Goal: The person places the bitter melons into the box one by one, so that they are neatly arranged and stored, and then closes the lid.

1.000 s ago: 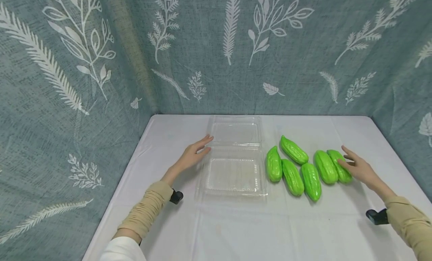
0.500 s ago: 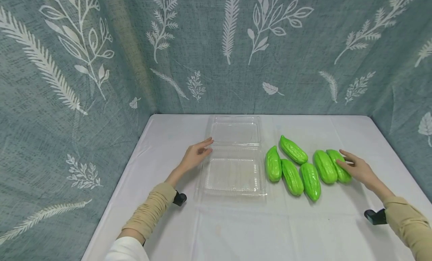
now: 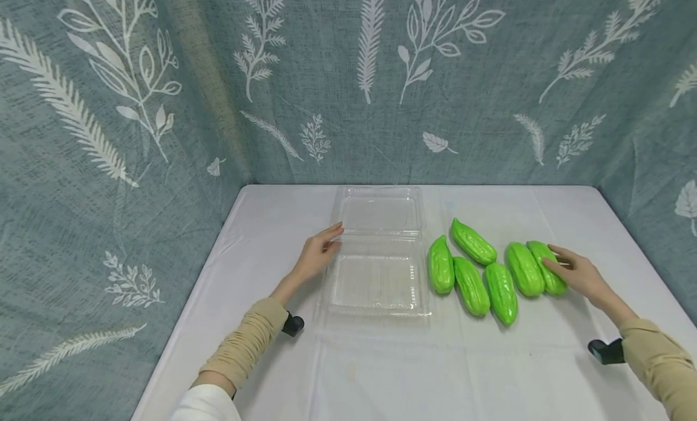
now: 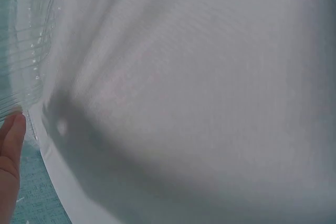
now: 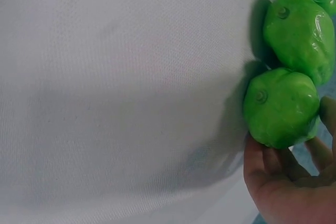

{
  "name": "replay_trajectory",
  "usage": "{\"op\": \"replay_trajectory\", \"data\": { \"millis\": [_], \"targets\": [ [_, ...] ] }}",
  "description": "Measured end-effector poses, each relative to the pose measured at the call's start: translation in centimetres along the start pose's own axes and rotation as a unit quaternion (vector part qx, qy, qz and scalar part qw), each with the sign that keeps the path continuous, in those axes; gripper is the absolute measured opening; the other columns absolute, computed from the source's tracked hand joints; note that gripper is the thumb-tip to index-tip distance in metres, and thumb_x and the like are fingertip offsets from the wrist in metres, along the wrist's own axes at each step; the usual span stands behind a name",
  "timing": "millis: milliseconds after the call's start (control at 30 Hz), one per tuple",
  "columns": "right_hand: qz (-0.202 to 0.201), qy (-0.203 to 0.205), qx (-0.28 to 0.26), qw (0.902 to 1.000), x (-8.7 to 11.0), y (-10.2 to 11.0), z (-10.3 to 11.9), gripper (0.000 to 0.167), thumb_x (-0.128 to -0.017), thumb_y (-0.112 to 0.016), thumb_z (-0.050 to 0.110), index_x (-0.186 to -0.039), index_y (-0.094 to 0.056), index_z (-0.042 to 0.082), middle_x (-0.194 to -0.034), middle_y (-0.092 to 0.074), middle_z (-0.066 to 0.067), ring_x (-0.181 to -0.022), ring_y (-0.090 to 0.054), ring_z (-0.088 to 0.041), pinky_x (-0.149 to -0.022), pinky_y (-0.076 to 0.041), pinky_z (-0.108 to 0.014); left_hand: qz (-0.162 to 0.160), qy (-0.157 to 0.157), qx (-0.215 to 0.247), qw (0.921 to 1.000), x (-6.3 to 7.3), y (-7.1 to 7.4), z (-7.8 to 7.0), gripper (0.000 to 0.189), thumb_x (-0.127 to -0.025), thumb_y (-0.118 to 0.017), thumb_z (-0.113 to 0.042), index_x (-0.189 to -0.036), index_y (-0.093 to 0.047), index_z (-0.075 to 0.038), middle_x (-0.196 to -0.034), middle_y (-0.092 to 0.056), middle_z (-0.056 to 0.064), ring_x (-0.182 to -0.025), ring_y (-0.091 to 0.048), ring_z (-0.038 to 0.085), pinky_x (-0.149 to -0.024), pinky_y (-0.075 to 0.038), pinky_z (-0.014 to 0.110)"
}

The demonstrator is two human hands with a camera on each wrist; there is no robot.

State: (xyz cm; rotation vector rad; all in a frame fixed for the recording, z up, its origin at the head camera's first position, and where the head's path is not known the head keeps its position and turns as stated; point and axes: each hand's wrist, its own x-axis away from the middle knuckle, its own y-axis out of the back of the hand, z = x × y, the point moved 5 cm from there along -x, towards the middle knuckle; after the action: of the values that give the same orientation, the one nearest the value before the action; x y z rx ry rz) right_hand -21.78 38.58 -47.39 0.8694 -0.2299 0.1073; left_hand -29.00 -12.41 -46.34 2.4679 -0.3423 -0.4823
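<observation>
A clear plastic clamshell box (image 3: 376, 282) lies opened flat on the white table, its lid (image 3: 379, 214) toward the back. My left hand (image 3: 316, 253) is at the box's left side near the hinge, fingers fairly straight, fingertips touching the edge; in the left wrist view, fingers (image 4: 11, 140) meet the ribbed plastic. My right hand (image 3: 584, 274) is at the rightmost green bitter melon (image 3: 549, 273). In the right wrist view, its fingers curl against one side of that bitter melon (image 5: 281, 108) and the thumb lies against another. The melon still rests on the table.
Another bitter melon (image 3: 524, 270) touches the one at my right hand. Several more bitter melons (image 3: 472, 286) lie between it and the box. A patterned grey-green curtain (image 3: 327, 76) hangs behind and beside the white-covered table (image 3: 392, 366).
My left hand has shifted slightly, its fingers drawing a little closer together at the box's edge. My right fingers have closed in slightly on the rightmost bitter melon, which has not visibly moved.
</observation>
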Motion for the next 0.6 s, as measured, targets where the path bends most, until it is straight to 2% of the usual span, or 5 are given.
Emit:
{"op": "replay_trajectory", "data": {
  "millis": [233,300,367,467,600],
  "targets": [
    [0.005,-0.006,0.002,1.0,0.03,0.05,0.02,0.074,-0.1,-0.035,0.045,-0.146,-0.016,-0.009,-0.139,-0.021,-0.047,-0.122,-0.029,-0.062,-0.095,-0.034,-0.067,-0.016,0.002,-0.011,0.9998,-0.14,-0.07,-0.18,0.036,-0.09,-0.055,0.005,-0.125,-0.056,0.008,-0.138,-0.051,0.019,-0.12,-0.055,0.033,-0.091,-0.051,0.039],
    [0.006,-0.008,0.004,0.9999,0.05,0.12,0.02,0.073,-0.1,-0.035,0.045,-0.146,-0.015,-0.009,-0.139,-0.021,-0.047,-0.123,-0.028,-0.062,-0.095,-0.035,-0.067,-0.018,0.002,-0.02,0.9996,-0.19,-0.09,-0.31,0.035,-0.089,-0.055,0.007,-0.124,-0.058,0.007,-0.137,-0.052,0.018,-0.107,-0.063,0.03,-0.086,-0.053,0.036],
    [0.008,-0.01,0.003,0.9999,0.04,0.14,0.02,0.073,-0.1,-0.035,0.044,-0.146,-0.015,-0.009,-0.139,-0.021,-0.047,-0.123,-0.028,-0.062,-0.095,-0.035,-0.067,-0.02,0.006,-0.027,0.9994,-0.22,-0.12,-0.38,0.035,-0.088,-0.055,0.007,-0.123,-0.059,0.007,-0.136,-0.054,0.018,-0.083,-0.065,0.023,-0.079,-0.054,0.029],
    [0.01,-0.014,0.001,0.9998,-0.06,0.1,-0.06,0.074,-0.1,-0.035,0.045,-0.146,-0.015,-0.009,-0.14,-0.02,-0.047,-0.123,-0.028,-0.062,-0.095,-0.035,-0.067,-0.019,0.01,-0.034,0.9992,-0.26,-0.17,-0.46,0.034,-0.088,-0.056,0.007,-0.122,-0.06,0.007,-0.135,-0.055,0.018,-0.055,-0.044,0.01,-0.064,-0.046,0.019],
    [0.014,-0.018,-0.002,0.9997,-0.19,0.08,-0.09,0.074,-0.1,-0.035,0.045,-0.146,-0.015,-0.009,-0.14,-0.02,-0.046,-0.124,-0.027,-0.062,-0.096,-0.034,-0.067,-0.017,0.013,-0.033,0.9992,-0.27,-0.2,-0.47,0.034,-0.088,-0.056,0.007,-0.121,-0.06,0.008,-0.134,-0.055,0.018,-0.048,-0.027,0.003,-0.056,-0.036,0.015]
  ]
}}
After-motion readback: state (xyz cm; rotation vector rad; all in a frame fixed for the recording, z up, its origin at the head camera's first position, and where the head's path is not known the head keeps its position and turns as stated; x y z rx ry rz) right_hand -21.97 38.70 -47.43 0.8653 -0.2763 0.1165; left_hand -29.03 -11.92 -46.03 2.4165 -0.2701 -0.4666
